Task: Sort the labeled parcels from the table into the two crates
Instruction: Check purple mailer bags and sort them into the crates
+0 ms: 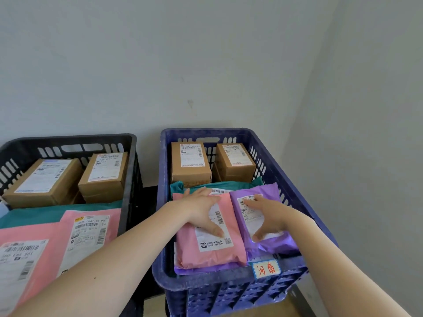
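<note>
I am pressing both hands down inside the blue crate (295, 175), the one on the right. My left hand (201, 209) is lying flat, fingers spread and thumb stretched toward me, on the white label of a pink parcel (206, 250). My right hand (267, 216) is resting the same way, open and flat, on the label of a purple parcel (282, 242) lying just beside the pink one, to its right. Neither hand is gripping anything.

Both parcels are sitting in the near half of the blue crate, on top of a teal bag (229, 183) and another purple bag (194, 269) that is peeking out at the near edge. Two cardboard boxes (191, 161) are standing side by side at the far end. A small tag (266, 269) with red handwriting is sticking to the near rim (I cannot make out more than two characters).

The black crate (130, 179) is standing just left of the blue one, holding brown boxes (43, 179) at the far end and a teal mailer (45, 213) under pink mailers (91, 229) nearer me.
</note>
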Motion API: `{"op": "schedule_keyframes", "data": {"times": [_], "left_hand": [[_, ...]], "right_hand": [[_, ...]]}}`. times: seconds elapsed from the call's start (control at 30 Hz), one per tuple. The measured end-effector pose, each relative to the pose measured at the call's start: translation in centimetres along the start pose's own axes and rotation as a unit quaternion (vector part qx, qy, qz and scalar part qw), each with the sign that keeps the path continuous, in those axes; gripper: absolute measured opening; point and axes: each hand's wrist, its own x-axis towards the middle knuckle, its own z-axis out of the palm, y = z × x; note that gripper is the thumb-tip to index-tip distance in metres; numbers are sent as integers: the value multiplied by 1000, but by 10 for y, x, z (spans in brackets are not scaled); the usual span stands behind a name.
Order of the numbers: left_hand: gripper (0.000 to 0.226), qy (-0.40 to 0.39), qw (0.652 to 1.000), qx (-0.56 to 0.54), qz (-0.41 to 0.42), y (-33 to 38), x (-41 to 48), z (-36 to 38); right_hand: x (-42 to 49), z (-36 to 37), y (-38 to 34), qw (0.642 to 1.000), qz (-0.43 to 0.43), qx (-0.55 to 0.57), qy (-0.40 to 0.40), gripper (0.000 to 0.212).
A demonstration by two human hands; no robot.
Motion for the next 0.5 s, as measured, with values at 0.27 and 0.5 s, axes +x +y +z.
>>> {"op": "schedule_keyframes", "data": {"times": [0.27,0.5], "left_hand": [[61,183,982,-38,19,-21,-44,-18],[54,260,963,-57,-49,-63,-105,-15]], "right_hand": [[0,-9,-44,983,-84,-11,165,75],[-8,1,-120,954,-216,-13,209,59]]}}
